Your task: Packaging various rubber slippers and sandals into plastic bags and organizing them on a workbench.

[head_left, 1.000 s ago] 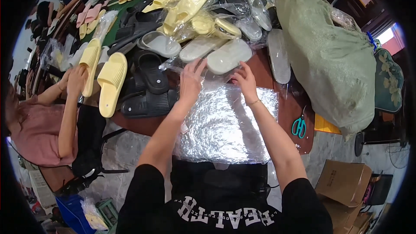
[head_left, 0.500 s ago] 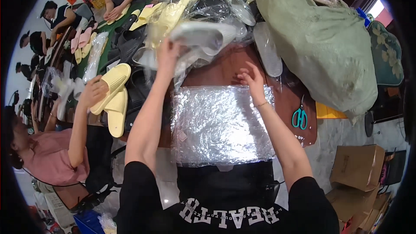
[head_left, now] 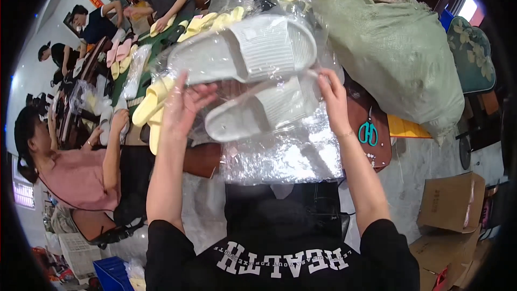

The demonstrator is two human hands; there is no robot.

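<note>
A person lifts a pair of pale grey slide sandals [head_left: 253, 70] in a clear plastic bag [head_left: 280, 113] above a dark table [head_left: 371, 129]. The left hand [head_left: 186, 105], fingers spread, steadies the bag's side; the right hand [head_left: 331, 94] pinches its far edge. Keeping the film taut and the sandals stacked flat should seat them neatly (a judgement). Behind, a bulging green sack [head_left: 393, 48] is shut, contents hidden; a brown carton [head_left: 452, 205] sits on the floor
</note>
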